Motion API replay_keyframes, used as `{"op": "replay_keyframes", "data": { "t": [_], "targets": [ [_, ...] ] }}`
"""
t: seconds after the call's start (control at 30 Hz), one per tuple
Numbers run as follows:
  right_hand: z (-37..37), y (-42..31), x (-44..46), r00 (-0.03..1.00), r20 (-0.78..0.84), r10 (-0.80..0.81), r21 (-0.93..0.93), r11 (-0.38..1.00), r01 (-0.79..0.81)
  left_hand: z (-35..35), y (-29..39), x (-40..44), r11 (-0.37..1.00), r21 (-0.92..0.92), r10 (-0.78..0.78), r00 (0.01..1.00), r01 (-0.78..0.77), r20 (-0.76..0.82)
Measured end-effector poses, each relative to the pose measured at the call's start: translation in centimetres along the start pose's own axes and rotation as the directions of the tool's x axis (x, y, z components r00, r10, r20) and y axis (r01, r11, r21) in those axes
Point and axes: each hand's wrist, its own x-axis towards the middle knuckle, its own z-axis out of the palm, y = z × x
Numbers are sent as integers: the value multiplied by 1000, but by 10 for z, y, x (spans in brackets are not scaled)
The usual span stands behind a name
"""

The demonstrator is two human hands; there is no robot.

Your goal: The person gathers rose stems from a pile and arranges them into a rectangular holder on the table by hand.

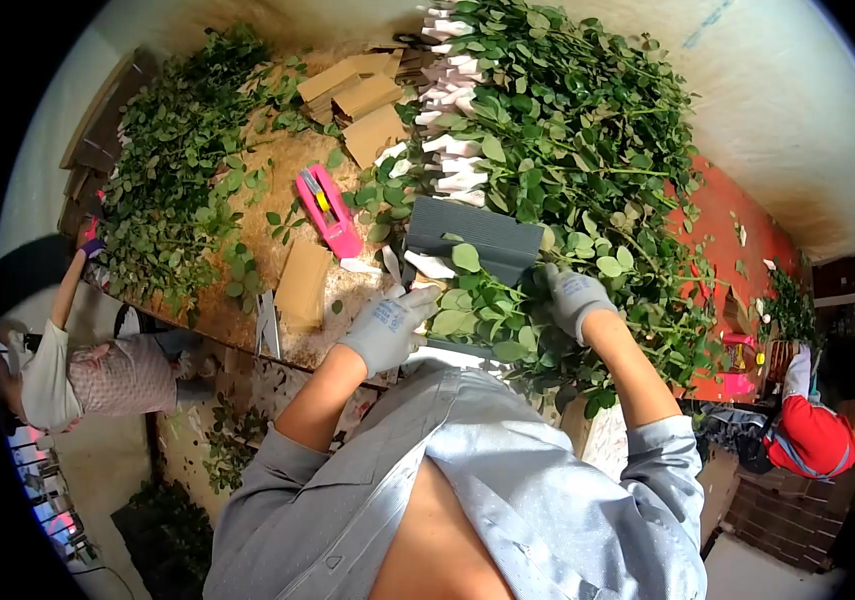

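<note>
My left hand (387, 325), in a grey glove, has its fingers stretched towards a white-wrapped flower head (430, 265) and the near edge of a dark grey corrugated board (472, 235). Leafy rose stems (482, 315) lie across this board, their leaves between my hands. My right hand (577, 298), also gloved, is curled at the leafy stems on the right side; its fingertips are partly hidden among leaves. Left of the board lies a pink tape dispenser (327, 212) with a yellow part.
Many rose stems with white-wrapped heads (462, 165) are piled behind the board. Cardboard pieces (372, 130) and another cardboard piece (302, 285) lie on the wooden table (262, 215). Scissors (267, 325) rest at its edge. One person (107, 375) stands left, another (812, 435) right.
</note>
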Motion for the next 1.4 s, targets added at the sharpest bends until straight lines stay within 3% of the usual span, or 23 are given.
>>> {"op": "replay_keyframes", "data": {
  "t": [0.03,0.07,0.13,0.27,0.37,0.43,0.67,0.73,0.8,0.93,0.97,1.03,1.17,1.37,1.4],
  "targets": [
    [-18,-15,-11,997,-24,70,-123,990,-72,2,-1,1,1000,5,10,1000,-10,-16],
    [-32,-28,-18,997,-18,71,-125,989,-73,2,-2,2,1000,-1,10,1000,-10,-14],
    [-47,-53,-25,987,-161,-5,-228,973,-32,0,-1,0,1000,9,16,999,-16,-35],
    [-34,-109,2,910,-303,-284,-17,956,293,-5,3,4,999,44,9,1000,-8,-28],
    [-8,-125,51,947,-196,-254,-30,967,253,-7,1,6,998,59,-24,996,19,84],
    [0,-123,70,956,-140,-256,-35,967,254,-1,-4,3,996,53,70,996,-68,-46],
    [-5,-109,78,943,-10,-332,9,943,332,-9,0,3,999,-35,-10,1000,11,10],
    [-3,-111,75,951,-13,-308,9,951,308,-15,-18,7,995,-84,56,998,-56,-4],
    [7,-107,76,947,-49,-318,39,947,320,-23,-38,16,969,-193,124,977,-157,-173],
    [4,-110,74,954,-60,-294,51,953,297,-38,-46,37,999,41,-30,989,36,-143],
    [2,-111,74,958,-47,-282,49,957,284,-33,-50,42,998,38,-37,989,42,-141],
    [4,-111,76,963,-22,-269,34,962,269,-16,-57,50,966,258,59,988,-21,-140],
    [7,-108,76,960,-45,-275,74,958,278,-8,-59,62,940,341,7,1000,0,-20],
    [12,-108,80,960,-69,-272,62,959,276,-12,-96,47,953,298,5,985,48,-172],
    [11,-108,79,960,-75,-271,64,959,276,-17,-113,37,921,352,-126,983,167,-136]
  ]
}}
